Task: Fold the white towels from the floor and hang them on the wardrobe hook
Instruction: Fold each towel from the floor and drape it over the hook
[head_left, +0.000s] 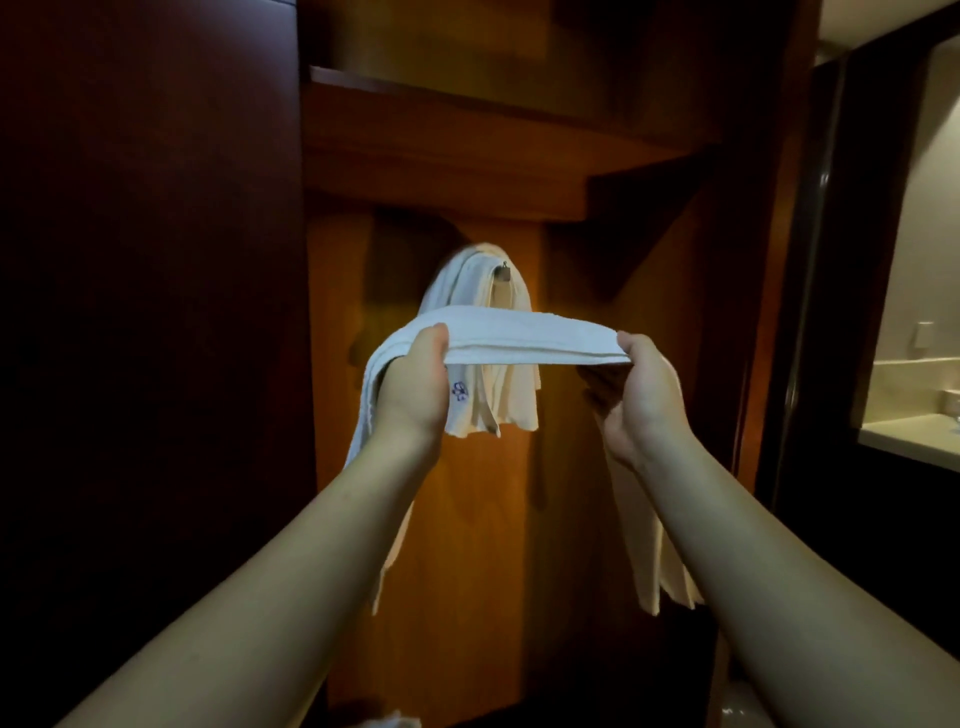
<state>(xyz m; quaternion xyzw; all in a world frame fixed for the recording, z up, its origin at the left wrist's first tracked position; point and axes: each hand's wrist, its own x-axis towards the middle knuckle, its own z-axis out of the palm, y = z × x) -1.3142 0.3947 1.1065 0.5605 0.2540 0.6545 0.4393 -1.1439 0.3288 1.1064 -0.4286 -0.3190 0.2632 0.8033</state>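
While the left hand (415, 379) and right hand (641, 395) each keep a closed grip on the folded towel (524, 338), stretched level just below the hook (503, 270) already carrying another towel (483, 291), lift its middle squarely over that hook.

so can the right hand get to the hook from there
Probably yes: the hook shows bare just above the held towel, nothing between. But the right hand grips that towel, so it goes too.
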